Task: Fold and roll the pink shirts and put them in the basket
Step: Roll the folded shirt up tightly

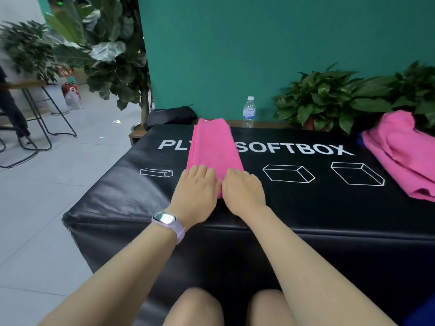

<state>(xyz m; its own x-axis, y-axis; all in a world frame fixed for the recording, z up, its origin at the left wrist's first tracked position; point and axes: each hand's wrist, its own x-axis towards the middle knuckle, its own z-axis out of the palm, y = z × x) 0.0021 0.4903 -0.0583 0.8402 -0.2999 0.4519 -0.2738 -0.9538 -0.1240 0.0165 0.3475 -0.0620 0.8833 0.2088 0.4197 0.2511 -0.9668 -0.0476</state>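
- The left hand (196, 188) is lying on the near end of the shirt (213, 147), fingers curled down over the cloth and gripping it.
- The right hand (243, 192) is sitting just beside it, thumbs nearly touching, its fingers likewise curling onto the same end.
- The shirt, folded into a long narrow strip, is lying on the box (294, 203), running away from the person and covering part of the white lettering.
- A pile (404, 156) of pink cloth is resting well apart at the box's right edge.
- A watch (168, 222) is sitting on the left wrist.
- A bottle (249, 111) is standing behind the box.
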